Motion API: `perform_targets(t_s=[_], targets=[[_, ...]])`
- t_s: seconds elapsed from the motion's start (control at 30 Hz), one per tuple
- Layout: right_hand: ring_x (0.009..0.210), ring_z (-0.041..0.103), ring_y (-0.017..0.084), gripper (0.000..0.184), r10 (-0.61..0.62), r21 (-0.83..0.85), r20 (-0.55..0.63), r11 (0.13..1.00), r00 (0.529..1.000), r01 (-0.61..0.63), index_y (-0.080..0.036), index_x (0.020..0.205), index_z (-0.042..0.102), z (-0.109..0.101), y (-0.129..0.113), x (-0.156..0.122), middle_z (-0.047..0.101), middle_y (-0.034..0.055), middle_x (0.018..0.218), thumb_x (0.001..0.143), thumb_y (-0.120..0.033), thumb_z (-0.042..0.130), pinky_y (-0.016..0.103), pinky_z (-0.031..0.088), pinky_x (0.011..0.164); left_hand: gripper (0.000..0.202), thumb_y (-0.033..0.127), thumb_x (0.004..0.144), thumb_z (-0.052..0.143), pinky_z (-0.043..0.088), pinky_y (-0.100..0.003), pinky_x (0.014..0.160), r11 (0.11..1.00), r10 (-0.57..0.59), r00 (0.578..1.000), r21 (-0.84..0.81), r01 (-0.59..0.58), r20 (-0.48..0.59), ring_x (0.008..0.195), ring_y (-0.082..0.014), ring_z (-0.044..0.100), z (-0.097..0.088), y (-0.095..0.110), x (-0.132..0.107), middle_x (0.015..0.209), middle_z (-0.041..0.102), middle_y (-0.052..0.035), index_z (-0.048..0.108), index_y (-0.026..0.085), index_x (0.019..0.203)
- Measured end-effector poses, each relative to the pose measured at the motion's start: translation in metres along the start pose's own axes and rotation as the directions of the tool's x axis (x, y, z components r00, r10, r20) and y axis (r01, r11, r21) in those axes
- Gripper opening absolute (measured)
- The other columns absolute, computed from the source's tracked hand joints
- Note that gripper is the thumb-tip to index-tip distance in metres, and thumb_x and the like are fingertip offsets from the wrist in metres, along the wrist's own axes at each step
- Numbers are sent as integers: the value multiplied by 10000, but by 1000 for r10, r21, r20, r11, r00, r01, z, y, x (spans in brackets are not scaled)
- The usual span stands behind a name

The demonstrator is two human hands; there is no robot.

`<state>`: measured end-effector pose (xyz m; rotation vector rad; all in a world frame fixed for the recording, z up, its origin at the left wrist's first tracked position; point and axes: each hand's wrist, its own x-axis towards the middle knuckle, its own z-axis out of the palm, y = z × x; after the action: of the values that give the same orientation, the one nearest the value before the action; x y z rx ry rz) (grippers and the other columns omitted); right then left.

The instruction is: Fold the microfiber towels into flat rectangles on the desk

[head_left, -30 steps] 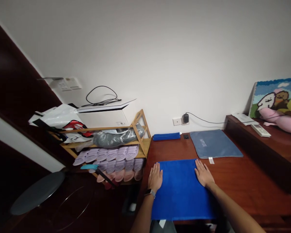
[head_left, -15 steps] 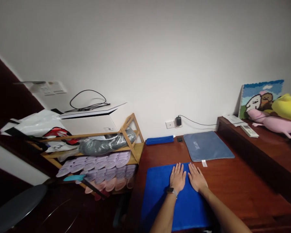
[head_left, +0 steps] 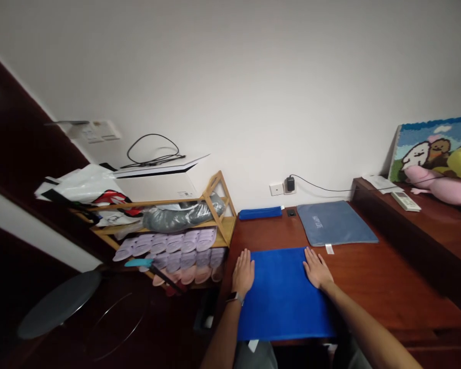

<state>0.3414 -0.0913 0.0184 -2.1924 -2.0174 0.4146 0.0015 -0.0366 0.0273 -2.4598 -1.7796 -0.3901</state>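
Note:
A bright blue cloth (head_left: 282, 297) lies spread flat on the brown wooden desk (head_left: 384, 287), its near edge along the desk's front with a white tag there. Flat on its far left corner rests my left hand (head_left: 244, 274), fingers stretched out, a watch on the wrist. My right hand (head_left: 318, 269) lies at the far right corner, fingers extended over the cloth's edge. Neither hand grips anything. Beyond the right hand is a grey-blue cloth (head_left: 336, 224) with white lettering and a tag. A folded blue cloth (head_left: 260, 212) sits by the wall.
Left of the desk stands a wooden rack (head_left: 226, 230) with lilac and pink slippers, a white box (head_left: 157, 185) and a coiled cable. A round stool (head_left: 59, 302) is at lower left. Right are a remote (head_left: 406, 201), a pink plush toy (head_left: 441, 188) and a plugged-in charger (head_left: 290, 183).
My left hand has moved left from the cloth's middle to its left edge. My right hand stays near the far right corner. The view has shifted slightly left.

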Motion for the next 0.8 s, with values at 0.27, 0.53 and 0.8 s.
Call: perform_targets(t_s=[0.27, 0.53, 0.8], targets=[[1627, 147, 221, 705, -198, 54, -158, 976, 967, 209, -189, 1678, 233, 20, -17, -86, 182, 41, 1749, 1081, -553, 143, 459, 133, 1333, 562, 402, 1112, 370, 406, -464, 1248, 954, 281, 960, -107, -279, 0, 1561, -224, 373, -28, 57, -132, 1709, 367, -1, 261, 378, 1663], [1594, 283, 261, 676, -279, 88, -121, 953, 953, 290, -189, 1638, 371, 31, -20, -131, 325, 79, 1711, 1076, -557, 298, 492, 241, 1315, 601, 402, 1105, 366, 433, -508, 1227, 989, 147, 989, -19, -146, 12, 1538, -244, 406, -36, -4, -180, 1676, 417, -57, 220, 302, 1680], [1251, 660, 329, 480, -393, 50, -322, 902, 862, 430, -337, 1423, 662, 30, 15, -191, 687, 99, 1420, 978, -497, 582, 491, 530, 1083, 489, 369, 977, 603, 619, -441, 1050, 953, 300, 935, 7, -304, -189, 1301, -291, 675, -15, -25, -215, 1466, 674, -28, 612, 402, 1465]])
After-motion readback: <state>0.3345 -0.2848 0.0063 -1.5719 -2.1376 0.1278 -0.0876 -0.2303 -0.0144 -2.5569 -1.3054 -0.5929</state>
